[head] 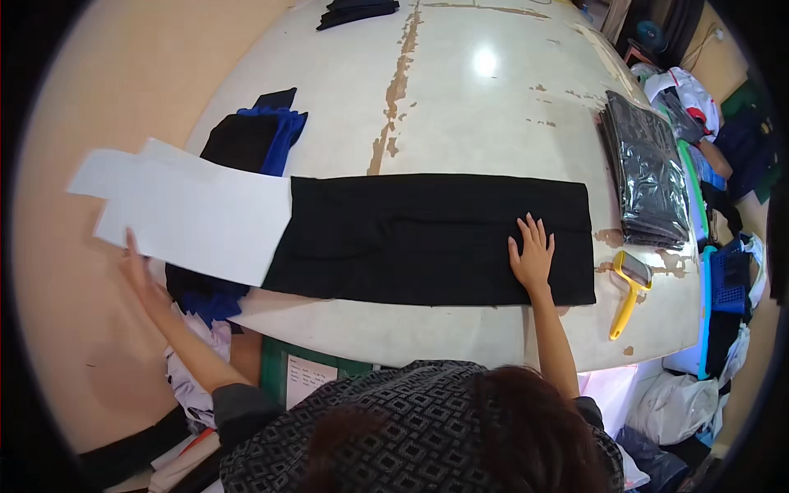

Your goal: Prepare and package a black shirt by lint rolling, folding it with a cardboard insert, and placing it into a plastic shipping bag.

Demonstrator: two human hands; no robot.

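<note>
A flat white cardboard-like sheet (197,212) with a stepped left end reaches past the table's left side. My left hand (137,268) grips its lower edge near that end, the index finger on top and other fingers partly hidden. A long folded piece of black cloth (419,240) lies across the table. The sheet's right end meets the cloth's slanted left edge; whether it goes inside or beneath is hidden. My right hand (531,252) rests palm down near the cloth's right end, fingers slightly spread. Black and blue cloth (246,142) shows behind and below the sheet.
On the worn white table (481,123), plastic-wrapped dark packs (650,179) are stacked at right. A yellow-handled lint roller or brush (629,296) lies below them. More dark cloth (360,11) is at the far edge. A blue basket (728,277) and bags (675,407) stand beyond the right edge.
</note>
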